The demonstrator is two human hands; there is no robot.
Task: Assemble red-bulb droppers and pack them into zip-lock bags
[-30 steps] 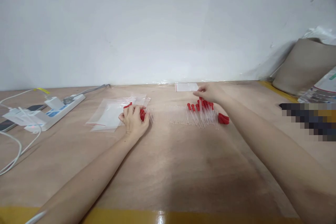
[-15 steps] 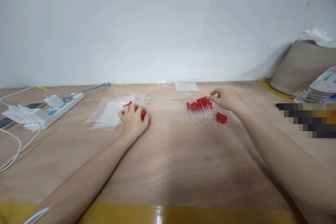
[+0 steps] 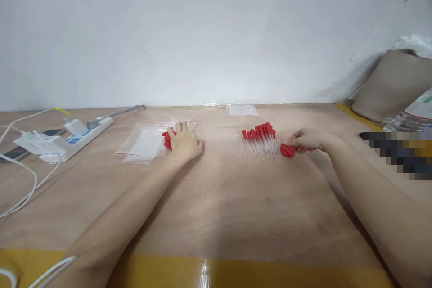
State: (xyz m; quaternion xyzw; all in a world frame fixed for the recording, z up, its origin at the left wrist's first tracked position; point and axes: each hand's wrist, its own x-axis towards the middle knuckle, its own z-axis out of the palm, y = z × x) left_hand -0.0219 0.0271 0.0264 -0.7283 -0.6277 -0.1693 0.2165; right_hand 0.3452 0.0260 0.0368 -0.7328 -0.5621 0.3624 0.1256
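My left hand (image 3: 184, 143) lies over a few clear thin tubes (image 3: 200, 149), its fingers stretched forward and somewhat apart. Just left of it, loose red rubber bulbs (image 3: 168, 140) are partly covered by the fingers. My right hand (image 3: 305, 140) has thumb and fingertips pinched at the upper edge of a small pile of red rubber bulbs (image 3: 287, 150); the fingertips hide exactly what is gripped. Between the hands lies a row of droppers (image 3: 259, 140), clear tubes with red bulbs at their far ends. More bare clear tubes (image 3: 232, 149) lie beside them on the left.
Clear zip bags (image 3: 135, 144) lie flat left of my left hand. Another small bag (image 3: 242, 110) is by the wall. A white power strip (image 3: 86, 139) with chargers, cables and phones is at the left. A grey-brown container (image 3: 388, 85) and a plastic bottle (image 3: 413, 114) stand at the right.
My right hand has moved from the droppers' bulbs to the small red pile on their right. My left hand has shifted right, off the red bulbs and over the tubes, its fingers straightening.
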